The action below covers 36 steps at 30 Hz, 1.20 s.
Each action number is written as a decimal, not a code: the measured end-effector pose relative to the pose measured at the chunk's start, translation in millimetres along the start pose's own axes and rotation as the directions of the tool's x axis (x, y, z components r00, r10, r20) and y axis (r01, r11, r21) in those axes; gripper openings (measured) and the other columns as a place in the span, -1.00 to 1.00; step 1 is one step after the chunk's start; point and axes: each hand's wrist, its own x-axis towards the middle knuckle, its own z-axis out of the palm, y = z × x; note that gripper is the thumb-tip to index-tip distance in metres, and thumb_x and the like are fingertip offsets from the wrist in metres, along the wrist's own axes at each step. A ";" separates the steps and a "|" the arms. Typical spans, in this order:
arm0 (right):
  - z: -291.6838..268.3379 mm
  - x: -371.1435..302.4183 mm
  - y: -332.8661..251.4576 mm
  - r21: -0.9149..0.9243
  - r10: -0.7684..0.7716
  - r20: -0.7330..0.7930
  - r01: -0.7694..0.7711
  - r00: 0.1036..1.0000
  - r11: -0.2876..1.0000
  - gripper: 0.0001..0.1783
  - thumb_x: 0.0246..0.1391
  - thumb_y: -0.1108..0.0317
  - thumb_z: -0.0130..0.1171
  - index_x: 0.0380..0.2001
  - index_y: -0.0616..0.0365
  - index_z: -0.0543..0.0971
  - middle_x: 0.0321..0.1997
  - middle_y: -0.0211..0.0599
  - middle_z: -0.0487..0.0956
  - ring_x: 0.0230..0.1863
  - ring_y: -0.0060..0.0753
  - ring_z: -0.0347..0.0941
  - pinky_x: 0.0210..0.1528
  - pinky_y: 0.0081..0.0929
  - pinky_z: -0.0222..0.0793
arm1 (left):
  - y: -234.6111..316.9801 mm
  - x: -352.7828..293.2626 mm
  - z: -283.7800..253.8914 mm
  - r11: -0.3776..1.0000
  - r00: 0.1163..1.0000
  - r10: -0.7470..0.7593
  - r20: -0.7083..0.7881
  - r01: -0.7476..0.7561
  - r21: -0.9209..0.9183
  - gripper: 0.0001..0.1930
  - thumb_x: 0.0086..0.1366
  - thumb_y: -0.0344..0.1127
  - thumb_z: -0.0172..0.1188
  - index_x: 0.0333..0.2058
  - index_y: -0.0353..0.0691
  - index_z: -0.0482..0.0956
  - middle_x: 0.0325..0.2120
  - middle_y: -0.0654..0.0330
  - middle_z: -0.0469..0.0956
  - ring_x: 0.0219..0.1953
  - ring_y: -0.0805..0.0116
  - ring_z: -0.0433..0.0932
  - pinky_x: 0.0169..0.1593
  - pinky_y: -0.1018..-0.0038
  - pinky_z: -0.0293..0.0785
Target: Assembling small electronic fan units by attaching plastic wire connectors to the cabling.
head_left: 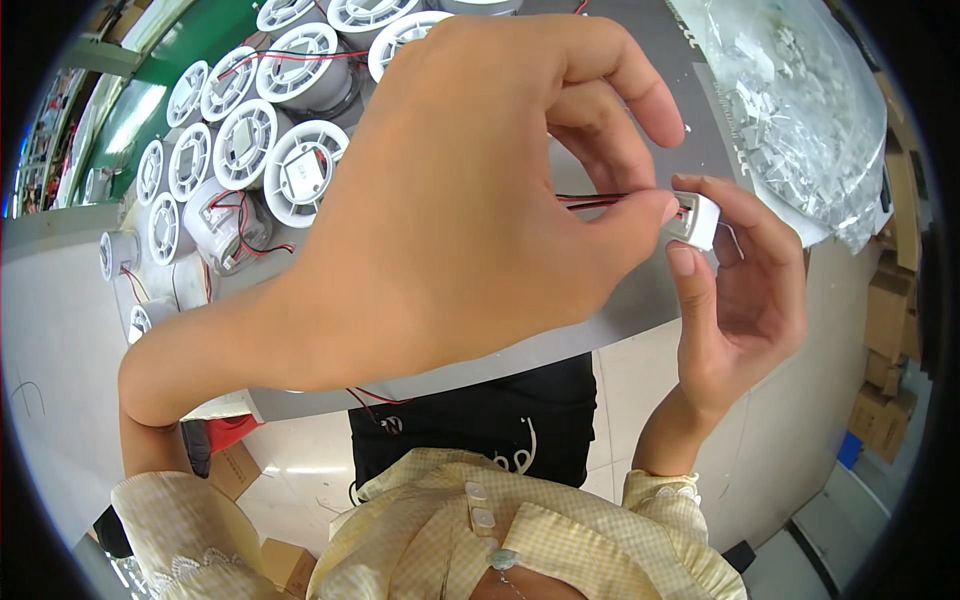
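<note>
My left hand [460, 210] is raised close to the camera over the grey table [640, 290]. Its thumb and forefinger pinch thin red and black wires [585, 201], while the other fingers curl loosely above. Between the fingertips and thumb of my right hand [745, 300] is a small white plastic housing [704, 224] with an opening toward the left hand. The wire ends reach this opening, where a bit of red shows. How far they go in is hidden by my left thumb.
Several white round units with spoked rims [300, 175], some trailing red and black wires, crowd the table's left side. A clear plastic bag [790, 110] of small white parts lies at the far right. Cardboard boxes [885, 320] are stacked along the right edge.
</note>
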 end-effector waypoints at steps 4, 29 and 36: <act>-8.6 2.7 -2.7 0.030 0.095 0.132 -0.100 0.987 0.995 -0.61 0.05 0.59 0.27 -0.03 0.45 0.48 -0.01 0.05 0.57 0.06 -0.15 0.53 0.13 -0.31 0.43 | 4.1 -0.5 1.5 0.994 1.000 0.028 -0.005 -0.027 0.109 -0.67 0.13 -0.45 0.41 -0.14 -0.34 0.55 -0.46 0.29 0.67 -0.35 0.67 0.55 -0.26 0.66 0.38; 6.6 4.6 -15.1 -0.558 -0.110 0.308 0.273 0.945 0.784 -0.66 -0.26 0.51 0.44 -0.28 0.12 0.68 -0.30 -0.37 0.66 -0.14 -0.22 0.53 -0.01 -0.33 0.35 | 6.2 -40.7 -14.0 0.632 0.971 0.211 0.113 -0.223 0.742 -0.56 -0.12 -0.34 0.46 -0.19 -0.23 0.58 -0.18 0.17 0.56 -0.16 0.11 0.51 -0.15 0.23 0.45; 11.1 0.6 -3.6 -0.479 -0.115 0.326 0.269 0.938 0.835 -0.70 -0.20 0.44 0.43 -0.28 0.06 0.69 -0.32 -0.48 0.67 -0.15 -0.27 0.54 0.12 -0.21 0.23 | -8.5 -54.0 -20.9 0.707 0.992 0.002 0.125 -0.089 0.702 -0.30 -0.17 -0.54 0.46 0.06 -0.20 0.48 -0.08 0.08 0.54 -0.09 0.01 0.52 -0.08 0.25 0.50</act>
